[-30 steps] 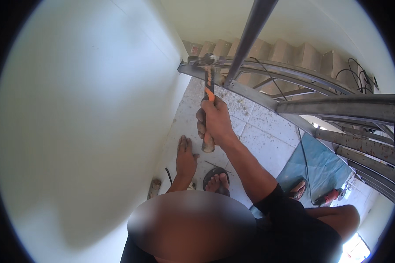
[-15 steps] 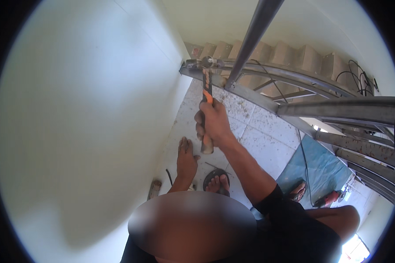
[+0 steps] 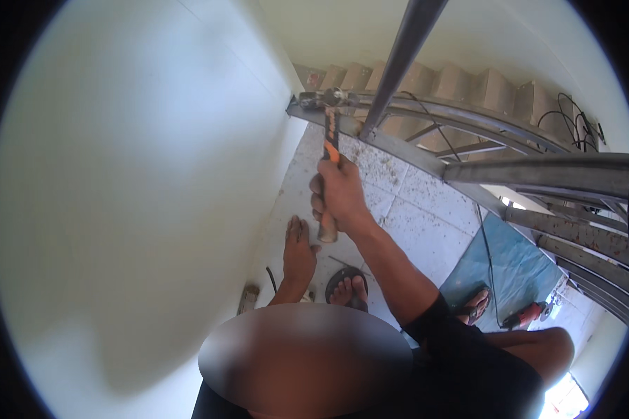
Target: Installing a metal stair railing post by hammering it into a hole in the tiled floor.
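Observation:
My right hand (image 3: 342, 194) is wrapped round the black and orange handle of a hammer (image 3: 331, 129). The hammer's metal head lies over the grey metal bar (image 3: 398, 155) at the foot of the railing, close to the wall corner; whether it touches the bar I cannot tell. My left hand (image 3: 299, 255) holds nothing, its fingers stretched forward above the tiles beside the wall. Between the two hands, the end of the hammer's handle points back toward me.
A metal railing post (image 3: 402, 66) rises right of the hammer, with stairs (image 3: 454, 91) beyond. Crumbs of debris lie on the tiled floor (image 3: 426, 216). At right, a red angle grinder (image 3: 524, 316) rests by a blue-green sheet (image 3: 496, 251), a black cable (image 3: 490, 269) crossing it. A white wall (image 3: 133, 195) stands left.
The hammer and my right hand have barely moved; the hammer's head looks sharper now and its handle end sits slightly higher. My left hand stays almost where it was.

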The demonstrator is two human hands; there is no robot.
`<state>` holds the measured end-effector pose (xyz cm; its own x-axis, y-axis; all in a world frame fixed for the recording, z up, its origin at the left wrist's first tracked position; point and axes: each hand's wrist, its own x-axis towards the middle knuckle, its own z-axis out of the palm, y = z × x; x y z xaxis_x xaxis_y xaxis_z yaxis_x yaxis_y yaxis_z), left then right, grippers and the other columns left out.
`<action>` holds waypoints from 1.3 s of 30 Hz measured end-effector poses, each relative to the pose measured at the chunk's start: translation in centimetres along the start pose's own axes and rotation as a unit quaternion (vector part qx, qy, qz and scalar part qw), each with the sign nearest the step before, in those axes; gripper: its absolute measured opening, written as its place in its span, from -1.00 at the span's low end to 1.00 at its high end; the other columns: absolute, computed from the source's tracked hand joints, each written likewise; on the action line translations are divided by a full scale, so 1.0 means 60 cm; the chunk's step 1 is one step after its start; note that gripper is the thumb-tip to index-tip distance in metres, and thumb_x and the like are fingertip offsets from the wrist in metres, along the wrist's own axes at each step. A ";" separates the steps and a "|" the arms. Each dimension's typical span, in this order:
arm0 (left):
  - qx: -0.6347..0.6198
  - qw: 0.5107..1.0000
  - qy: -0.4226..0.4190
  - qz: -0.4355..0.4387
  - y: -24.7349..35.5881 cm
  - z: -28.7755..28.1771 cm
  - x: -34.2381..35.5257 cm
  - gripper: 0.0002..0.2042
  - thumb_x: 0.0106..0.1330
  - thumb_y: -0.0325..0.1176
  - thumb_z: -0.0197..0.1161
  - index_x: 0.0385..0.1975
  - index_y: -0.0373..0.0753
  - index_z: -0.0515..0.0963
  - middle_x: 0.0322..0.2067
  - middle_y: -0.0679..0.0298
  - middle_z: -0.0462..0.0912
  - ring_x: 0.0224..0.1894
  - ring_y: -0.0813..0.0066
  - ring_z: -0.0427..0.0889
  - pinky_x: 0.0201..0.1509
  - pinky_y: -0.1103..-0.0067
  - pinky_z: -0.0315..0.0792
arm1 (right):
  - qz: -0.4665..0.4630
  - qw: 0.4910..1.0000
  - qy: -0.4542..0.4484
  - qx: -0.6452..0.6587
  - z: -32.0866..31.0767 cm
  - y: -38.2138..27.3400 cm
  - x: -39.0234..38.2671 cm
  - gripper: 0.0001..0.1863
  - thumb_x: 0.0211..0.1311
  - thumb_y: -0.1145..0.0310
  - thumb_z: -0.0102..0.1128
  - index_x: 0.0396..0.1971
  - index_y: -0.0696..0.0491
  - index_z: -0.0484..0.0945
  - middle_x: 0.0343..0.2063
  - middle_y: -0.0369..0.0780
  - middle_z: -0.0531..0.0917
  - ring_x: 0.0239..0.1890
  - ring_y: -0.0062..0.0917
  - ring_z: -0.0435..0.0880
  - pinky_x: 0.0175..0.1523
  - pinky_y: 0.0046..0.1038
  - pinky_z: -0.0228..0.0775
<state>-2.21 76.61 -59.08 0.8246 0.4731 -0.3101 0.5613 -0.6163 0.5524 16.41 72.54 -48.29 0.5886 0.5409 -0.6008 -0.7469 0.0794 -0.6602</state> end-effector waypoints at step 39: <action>0.008 1.000 0.010 0.002 -0.003 0.005 0.000 -0.30 0.01 -0.52 0.36 0.21 -0.48 0.22 0.30 -0.16 0.12 0.36 -0.07 0.10 0.39 0.31 0.12 | 0.002 1.000 0.005 -0.006 0.009 -0.011 -0.001 -0.81 0.25 0.30 -0.09 -0.24 0.09 0.26 -0.65 -0.27 0.41 -0.81 -0.57 0.36 -0.76 -0.41 0.23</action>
<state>-2.32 76.55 -59.41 0.8252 0.4827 -0.2933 0.5597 -0.6284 0.5403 16.70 72.89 -47.60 0.5892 0.5327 -0.6075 -0.7448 0.0667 -0.6639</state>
